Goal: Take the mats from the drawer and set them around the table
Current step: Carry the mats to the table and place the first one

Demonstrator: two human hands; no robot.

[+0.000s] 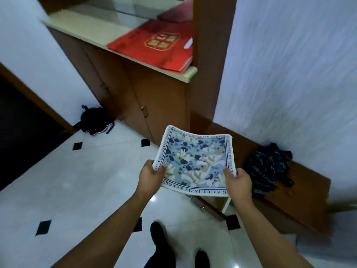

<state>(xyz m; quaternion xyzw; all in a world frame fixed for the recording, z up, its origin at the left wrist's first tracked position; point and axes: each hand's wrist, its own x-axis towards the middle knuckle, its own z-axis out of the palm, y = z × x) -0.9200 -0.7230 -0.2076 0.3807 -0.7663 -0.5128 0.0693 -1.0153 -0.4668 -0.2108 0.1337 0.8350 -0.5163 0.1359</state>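
I hold a stack of square mats [195, 161] with a blue and white floral print and a lettered border, flat in front of me above the floor. My left hand [149, 176] grips the left edge, thumb on top. My right hand [238, 181] grips the near right corner the same way. Just below the mats an open drawer [222, 203] of a low wooden unit shows a pale inside. No table is in view.
A wooden cabinet [154, 105] with a cream ledge holds red bags [154, 45]. A dark folded umbrella [268, 167] lies on the low wooden unit at the right. A black bag [94, 118] sits on the white tiled floor. My feet [179, 252] are below.
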